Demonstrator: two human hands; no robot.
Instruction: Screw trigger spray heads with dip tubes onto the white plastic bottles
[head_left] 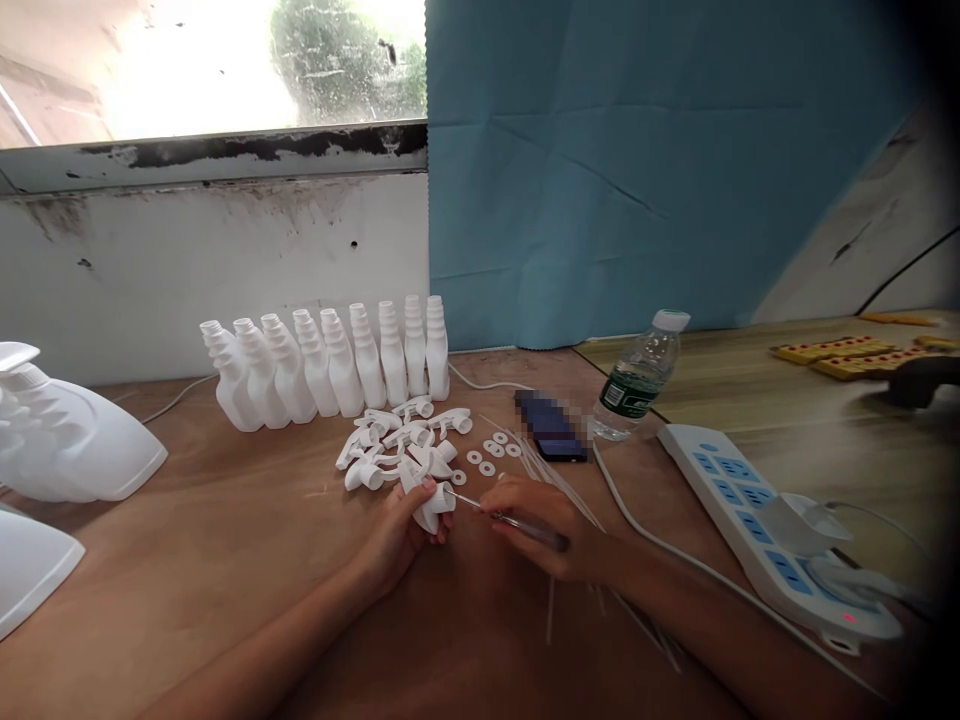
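White spray head [427, 508] in left fingers [417, 493]

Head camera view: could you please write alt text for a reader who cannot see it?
A person's left hand holds a white trigger sprayer head while the right hand points a screwdriver-like tool at its collar. Beyond lie more sprayer heads, white washers and nine uncapped bottles standing in a row.
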